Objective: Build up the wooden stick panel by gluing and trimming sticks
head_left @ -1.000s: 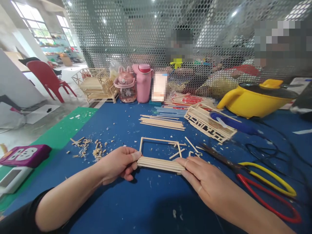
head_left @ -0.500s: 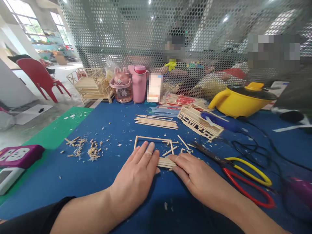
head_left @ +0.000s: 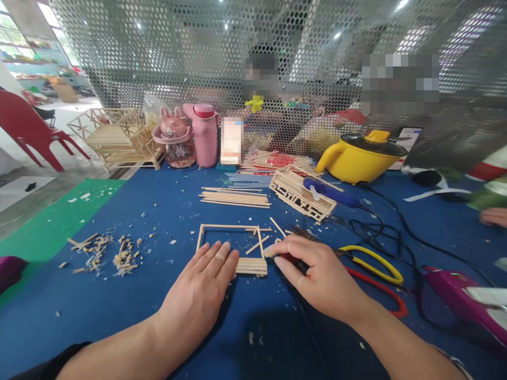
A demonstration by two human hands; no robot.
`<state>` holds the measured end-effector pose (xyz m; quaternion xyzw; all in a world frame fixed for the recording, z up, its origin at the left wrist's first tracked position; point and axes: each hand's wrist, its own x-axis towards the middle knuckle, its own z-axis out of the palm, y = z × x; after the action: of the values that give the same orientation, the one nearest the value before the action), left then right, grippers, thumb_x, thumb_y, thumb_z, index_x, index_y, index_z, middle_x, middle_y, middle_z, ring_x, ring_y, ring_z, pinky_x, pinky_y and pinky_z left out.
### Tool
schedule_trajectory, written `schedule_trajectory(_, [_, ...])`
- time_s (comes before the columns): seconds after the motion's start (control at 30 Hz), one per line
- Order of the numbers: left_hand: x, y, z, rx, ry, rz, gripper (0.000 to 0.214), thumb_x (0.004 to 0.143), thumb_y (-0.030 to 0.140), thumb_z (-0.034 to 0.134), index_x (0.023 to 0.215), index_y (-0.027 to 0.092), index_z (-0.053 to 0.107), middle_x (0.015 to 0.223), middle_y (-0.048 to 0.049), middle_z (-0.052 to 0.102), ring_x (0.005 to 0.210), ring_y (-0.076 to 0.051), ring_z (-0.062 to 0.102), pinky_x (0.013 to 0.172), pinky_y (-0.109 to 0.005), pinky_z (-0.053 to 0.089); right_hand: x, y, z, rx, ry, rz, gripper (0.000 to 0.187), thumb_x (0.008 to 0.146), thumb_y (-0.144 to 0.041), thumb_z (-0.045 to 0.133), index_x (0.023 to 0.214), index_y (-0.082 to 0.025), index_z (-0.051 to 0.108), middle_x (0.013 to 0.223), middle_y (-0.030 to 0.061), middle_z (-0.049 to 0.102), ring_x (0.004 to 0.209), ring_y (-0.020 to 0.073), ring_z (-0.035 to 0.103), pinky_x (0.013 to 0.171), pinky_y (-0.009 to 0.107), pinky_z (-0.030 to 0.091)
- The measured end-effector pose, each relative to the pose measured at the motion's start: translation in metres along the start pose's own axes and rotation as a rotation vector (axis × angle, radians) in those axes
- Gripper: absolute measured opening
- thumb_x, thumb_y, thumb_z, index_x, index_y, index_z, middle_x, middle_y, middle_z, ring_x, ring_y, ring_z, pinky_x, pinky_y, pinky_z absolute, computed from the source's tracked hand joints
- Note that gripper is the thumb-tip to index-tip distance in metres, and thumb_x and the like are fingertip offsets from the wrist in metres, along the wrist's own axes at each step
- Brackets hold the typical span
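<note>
though messy, blue tabletop [head_left: 162, 269] under stick frame [head_left: 229, 227], mesh screen [head_left: 190, 53] beyond

Daylight glares white through the windows [head_left: 55, 24] at far left; small ceiling lights [head_left: 337, 36] shine beyond the mesh [head_left: 178, 53], where everything looks dim and hazy. The left hand [head_left: 202, 285] and right hand [head_left: 312, 269] are evenly lit, and a broad, soft shadow darkens the near table [head_left: 119, 303]. Wide-angle distortion stretches the chair [head_left: 24, 124] at the left edge. Pixel blocks hide patches behind the mesh and on the phone [head_left: 232, 140].
</note>
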<state>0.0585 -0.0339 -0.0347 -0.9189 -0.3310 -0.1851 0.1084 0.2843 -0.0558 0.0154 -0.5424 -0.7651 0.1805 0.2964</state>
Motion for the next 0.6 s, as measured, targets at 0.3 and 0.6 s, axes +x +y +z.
schedule_trajectory(0.3, [-0.002,0.0,0.0,-0.024,0.031,-0.013,0.05,0.087,0.006,0.033,0.131,0.021,0.053,0.133,-0.0099,0.057,0.122,-0.027,0.053,0.101,-0.044,0.044,-0.002,-0.003,0.013,0.342,-0.093,0.502,0.011,0.088,-0.028,0.045,0.095,-0.022,0.052,0.063,-0.0051,0.057,0.051,0.0106,0.055,0.047,0.021,0.044])
schedule_trajectory(0.6, [-0.002,0.007,0.008,-0.045,0.087,0.048,0.047,0.087,0.007,0.032,0.13,0.01,0.051,0.134,-0.0128,0.056,0.128,-0.026,0.047,0.104,-0.04,0.042,0.002,-0.007,0.016,0.344,-0.158,0.487,0.008,0.089,-0.028,0.043,0.083,-0.024,0.046,0.064,-0.0046,0.056,0.054,0.0109,0.057,0.043,0.019,0.045])
